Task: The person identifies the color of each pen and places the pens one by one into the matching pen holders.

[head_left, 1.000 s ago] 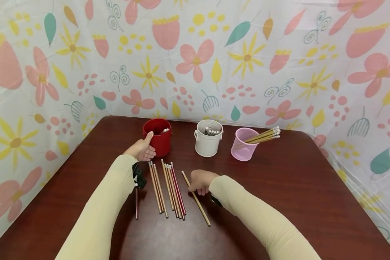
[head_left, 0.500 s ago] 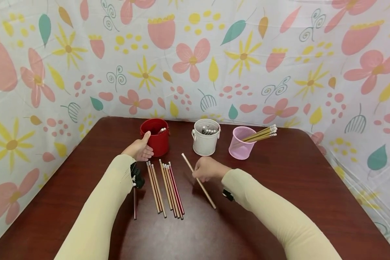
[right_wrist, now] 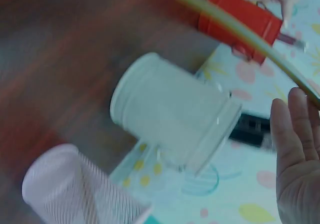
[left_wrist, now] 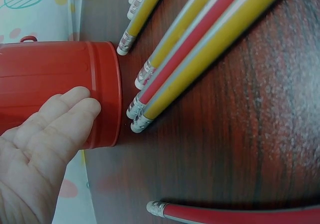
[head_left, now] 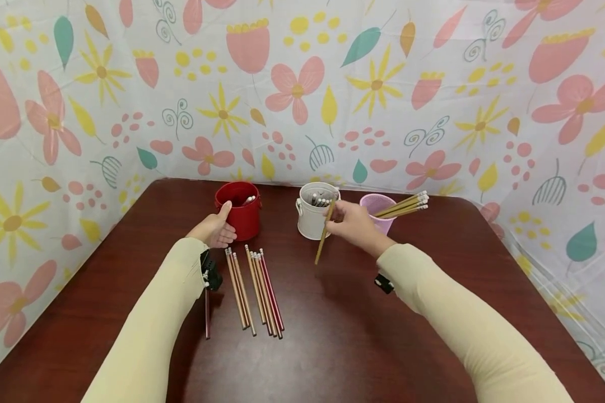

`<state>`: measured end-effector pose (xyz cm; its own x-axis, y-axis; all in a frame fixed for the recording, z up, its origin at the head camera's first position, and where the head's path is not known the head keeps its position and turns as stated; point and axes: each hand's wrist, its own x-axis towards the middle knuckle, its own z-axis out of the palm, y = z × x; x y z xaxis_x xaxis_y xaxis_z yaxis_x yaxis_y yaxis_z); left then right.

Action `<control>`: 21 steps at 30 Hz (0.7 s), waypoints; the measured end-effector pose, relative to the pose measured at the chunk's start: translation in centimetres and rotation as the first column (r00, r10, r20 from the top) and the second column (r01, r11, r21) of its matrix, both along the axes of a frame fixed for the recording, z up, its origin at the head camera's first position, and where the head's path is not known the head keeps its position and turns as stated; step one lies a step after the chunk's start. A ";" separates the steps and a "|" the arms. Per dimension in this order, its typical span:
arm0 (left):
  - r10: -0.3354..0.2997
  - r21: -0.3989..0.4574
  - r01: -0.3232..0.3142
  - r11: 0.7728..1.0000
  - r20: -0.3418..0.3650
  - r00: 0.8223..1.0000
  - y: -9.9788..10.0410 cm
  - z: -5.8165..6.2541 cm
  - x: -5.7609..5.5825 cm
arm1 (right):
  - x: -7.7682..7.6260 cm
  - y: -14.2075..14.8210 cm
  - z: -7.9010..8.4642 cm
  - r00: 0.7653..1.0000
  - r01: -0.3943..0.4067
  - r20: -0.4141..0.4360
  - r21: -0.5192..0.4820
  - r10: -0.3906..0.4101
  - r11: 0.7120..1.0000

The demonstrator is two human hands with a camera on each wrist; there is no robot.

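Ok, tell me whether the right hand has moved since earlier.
Yes: in the head view, the right hand has moved up and rightward relative to the white bucket.

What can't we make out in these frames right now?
Held pencil: upper end too small to read by the right hand, head view; cut by the right edge, right wrist view.
Pink cup: partly behind the right hand, head view; cut by the bottom edge, right wrist view.
White bucket: contents' lower parts behind its wall, head view; blurred, right wrist view.
Red bucket: contents' lower parts behind its wall, head view.
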<state>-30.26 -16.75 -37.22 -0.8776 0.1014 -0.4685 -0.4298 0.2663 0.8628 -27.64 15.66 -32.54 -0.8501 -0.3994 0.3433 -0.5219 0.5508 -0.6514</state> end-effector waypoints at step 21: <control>-0.006 -0.004 0.006 1.000 -0.002 1.000 -0.1 0.0 0.0 | -2.4 8.9 4.2 0.868 0.453 -0.101 -0.237 -0.486 0.859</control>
